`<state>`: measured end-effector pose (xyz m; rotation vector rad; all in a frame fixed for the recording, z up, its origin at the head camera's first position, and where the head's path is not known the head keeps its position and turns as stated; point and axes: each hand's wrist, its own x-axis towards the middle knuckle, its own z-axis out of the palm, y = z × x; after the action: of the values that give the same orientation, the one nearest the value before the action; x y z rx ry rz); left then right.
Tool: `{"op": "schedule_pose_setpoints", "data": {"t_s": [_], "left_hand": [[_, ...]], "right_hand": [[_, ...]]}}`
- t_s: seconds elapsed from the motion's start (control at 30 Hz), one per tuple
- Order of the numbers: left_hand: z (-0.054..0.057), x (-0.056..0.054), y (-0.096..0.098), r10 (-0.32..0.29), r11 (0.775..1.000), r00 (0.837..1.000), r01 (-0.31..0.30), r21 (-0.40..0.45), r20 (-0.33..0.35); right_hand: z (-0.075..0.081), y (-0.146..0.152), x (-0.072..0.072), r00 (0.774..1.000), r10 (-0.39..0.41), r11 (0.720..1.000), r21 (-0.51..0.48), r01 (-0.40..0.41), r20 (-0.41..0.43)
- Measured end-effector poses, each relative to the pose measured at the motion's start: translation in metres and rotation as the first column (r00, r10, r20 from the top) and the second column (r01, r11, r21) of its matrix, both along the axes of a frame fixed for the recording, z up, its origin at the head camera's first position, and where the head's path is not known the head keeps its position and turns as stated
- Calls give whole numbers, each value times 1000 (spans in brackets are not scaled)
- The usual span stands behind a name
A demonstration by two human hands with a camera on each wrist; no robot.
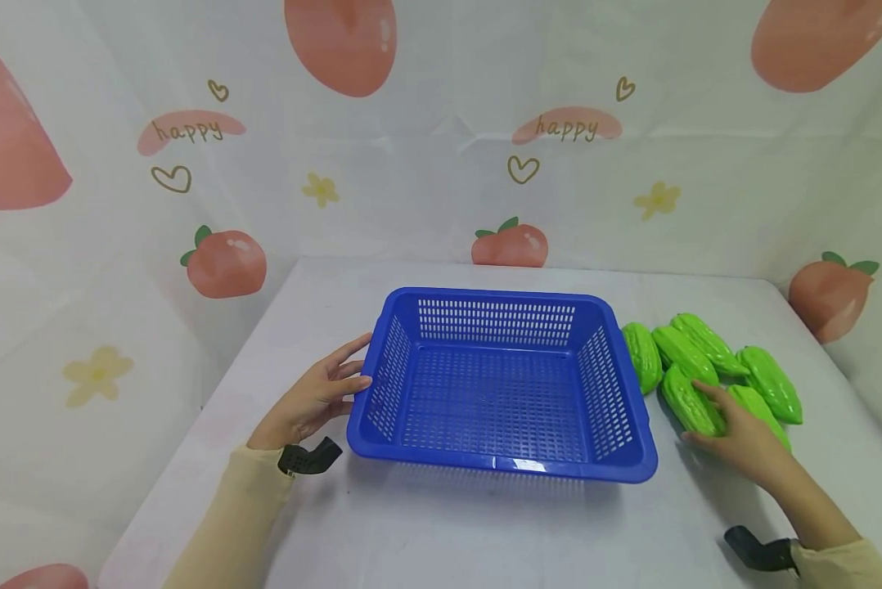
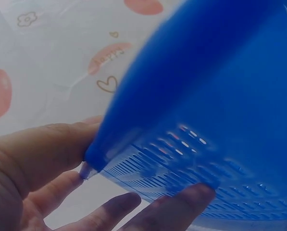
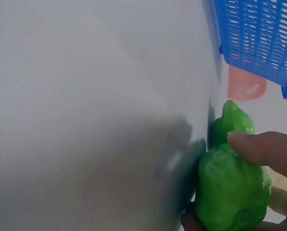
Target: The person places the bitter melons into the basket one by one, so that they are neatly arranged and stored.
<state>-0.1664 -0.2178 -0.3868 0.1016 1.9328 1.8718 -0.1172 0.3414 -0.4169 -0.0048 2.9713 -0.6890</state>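
A blue plastic basket [image 1: 500, 469] with slotted walls stands in the middle of the table, its inside bare. At its left rim my left hand [image 1: 319, 398] grips the edge; the left wrist view shows the thumb at the rim and the other fingers along the outer wall [image 2: 143, 166]. Right of the basket, my right hand [image 1: 752, 442] holds the nearest green ridged gourd [image 1: 687, 401], fingers and thumb round its sides. In the right wrist view that gourd [image 3: 232, 187] lies between thumb and fingers, low over the table surface.
More green gourds [image 1: 768, 384] lie clustered behind and beside the held one, one of them [image 1: 641, 358] close against the basket's right side. A white cloth with printed peaches [image 1: 510, 245] hangs behind the white table [image 1: 441, 532]. Each wrist wears a black camera mount [image 1: 758, 550].
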Motion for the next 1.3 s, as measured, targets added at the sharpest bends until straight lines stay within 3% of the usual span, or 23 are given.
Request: {"op": "schedule_pose_setpoints", "data": {"t_s": [0.3,0.9,1.1,1.3], "left_hand": [[2,1,0,-4,1000,1000,4,19,13],[2,1,0,9,1000,1000,-9,2,9],[2,1,0,7,1000,1000,-7,-1,9],[2,1,0,7,1000,1000,-7,-2,4]], "right_hand": [[8,3,2,999,-43,998,-36,43,6],[28,12,-3,996,-29,1000,-9,29,-88],[39,9,-4,986,-83,995,-63,74,-143],[59,5,-10,975,-129,981,-166,99,-179]]}}
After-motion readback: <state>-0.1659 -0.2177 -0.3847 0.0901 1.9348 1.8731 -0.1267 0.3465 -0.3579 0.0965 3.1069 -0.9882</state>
